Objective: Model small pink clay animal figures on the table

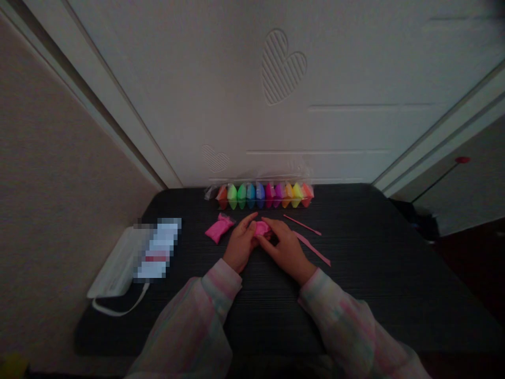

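Note:
A lump of pink modelling clay is held between my two hands above the dark table. My left hand grips it from the left, thumb pressed against its edge. From the right, my right hand closes on the same lump with thumb and fingers; some of its fingertips are hidden. Just left of my left hand lies a pink clay packet in clear wrapping. To the right of my right hand rest two pink modelling tools, a thin stick and a wider flat one.
A row of coloured clay packets in clear plastic stands along the table's back edge, against a white panel with embossed hearts. At left are a white box-like object, a blurred-out screen-like item and a white cable.

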A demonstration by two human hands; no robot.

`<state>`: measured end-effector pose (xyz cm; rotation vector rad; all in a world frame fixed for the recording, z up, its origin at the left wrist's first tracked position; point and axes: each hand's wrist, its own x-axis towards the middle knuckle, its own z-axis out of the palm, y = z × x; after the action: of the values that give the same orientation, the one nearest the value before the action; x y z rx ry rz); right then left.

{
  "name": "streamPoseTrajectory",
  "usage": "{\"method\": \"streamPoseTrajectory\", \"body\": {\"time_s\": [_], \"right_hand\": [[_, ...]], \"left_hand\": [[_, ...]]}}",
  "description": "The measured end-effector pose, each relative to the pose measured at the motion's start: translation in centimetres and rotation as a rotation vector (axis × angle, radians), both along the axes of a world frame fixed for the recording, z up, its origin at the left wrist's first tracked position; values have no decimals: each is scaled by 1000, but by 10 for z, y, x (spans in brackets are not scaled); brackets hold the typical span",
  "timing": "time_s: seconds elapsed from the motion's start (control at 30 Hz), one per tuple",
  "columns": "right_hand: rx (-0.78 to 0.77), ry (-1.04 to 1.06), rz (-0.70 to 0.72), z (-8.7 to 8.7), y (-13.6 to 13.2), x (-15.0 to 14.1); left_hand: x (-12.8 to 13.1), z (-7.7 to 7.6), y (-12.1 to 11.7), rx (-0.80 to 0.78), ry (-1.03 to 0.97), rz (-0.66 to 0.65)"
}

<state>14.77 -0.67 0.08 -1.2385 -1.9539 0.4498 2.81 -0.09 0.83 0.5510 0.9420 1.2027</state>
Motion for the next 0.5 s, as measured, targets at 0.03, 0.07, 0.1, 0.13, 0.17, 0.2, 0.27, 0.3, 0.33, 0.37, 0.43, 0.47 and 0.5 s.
{"method": "streamPoseTrajectory", "body": {"time_s": [0.03, 0.07, 0.1, 0.13, 0.17, 0.2, 0.27, 0.3, 0.33, 0.37, 0.43, 0.47, 0.5], "right_hand": [[3, -9, 5, 0, 0, 0], [7, -16, 8, 0, 0, 0], [12, -25, 13, 0, 0, 1], [20, -39, 18, 0, -1, 1], [32, -58, 22, 0, -1, 1], [44, -83, 25, -1, -1, 0], [63, -137, 30, -1, -2, 0], [67, -159, 31, -1, -2, 0], [66, -172, 32, -1, -3, -1], [63, -181, 37, -1, -3, -1], [64, -184, 53, -1, -3, -1], [68, -180, 61, -1, -3, -1], [72, -172, 67, -1, -3, -1]], "left_hand": [[0, 1, 0, -16, -16, -1], [0, 1, 0, -30, -37, 3], [0, 2, 0, -43, -61, 9], [0, 3, 0, -52, -86, 14], [0, 4, 0, -60, -113, 15], [0, 5, 0, -65, -139, 14], [-1, 4, 0, -75, -183, 8], [-1, 4, 1, -80, -199, 3], [-2, 3, 1, -85, -210, -1], [-3, 2, 2, -89, -216, -6], [-4, 0, 2, -96, -226, -24], [-4, 0, 3, -99, -232, -34], [-4, -1, 3, -101, -237, -45]]}}
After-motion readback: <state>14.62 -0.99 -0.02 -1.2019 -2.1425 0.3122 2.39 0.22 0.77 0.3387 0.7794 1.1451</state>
